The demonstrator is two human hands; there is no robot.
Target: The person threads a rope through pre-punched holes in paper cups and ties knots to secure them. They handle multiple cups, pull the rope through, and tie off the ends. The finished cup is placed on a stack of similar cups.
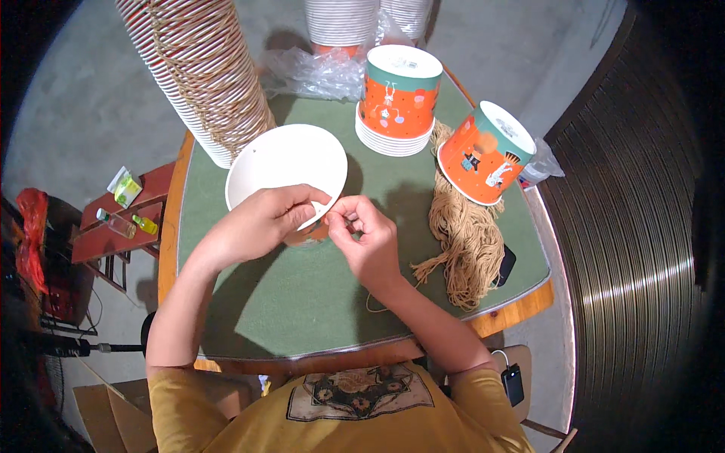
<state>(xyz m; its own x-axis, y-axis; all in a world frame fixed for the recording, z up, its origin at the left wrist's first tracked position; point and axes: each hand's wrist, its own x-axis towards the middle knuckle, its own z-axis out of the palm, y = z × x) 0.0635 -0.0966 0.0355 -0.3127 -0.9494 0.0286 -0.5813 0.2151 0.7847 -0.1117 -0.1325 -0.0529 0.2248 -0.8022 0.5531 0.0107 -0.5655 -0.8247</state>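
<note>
A white-lined paper bucket (283,155) is tilted on the table with its mouth toward me; a small hole shows near its far rim. My left hand (260,223) grips the near rim, thumb and fingers on either side of the wall. Against the outside of that same rim, my right hand (362,234) is closed in a pinch on a thin tan cord, mostly hidden by the fingers. A loose strand of cord (370,303) shows beside my right wrist. To the right lies a thick bundle of tan cords (464,253).
A tall stack of buckets with cord handles (204,72) rises at the back left. Upside-down orange-and-green buckets (400,102) and another one (483,155) stand back right. Clear plastic wrap (317,75) lies behind. A red bench (124,219) with bottles is left of the green-topped table (294,317).
</note>
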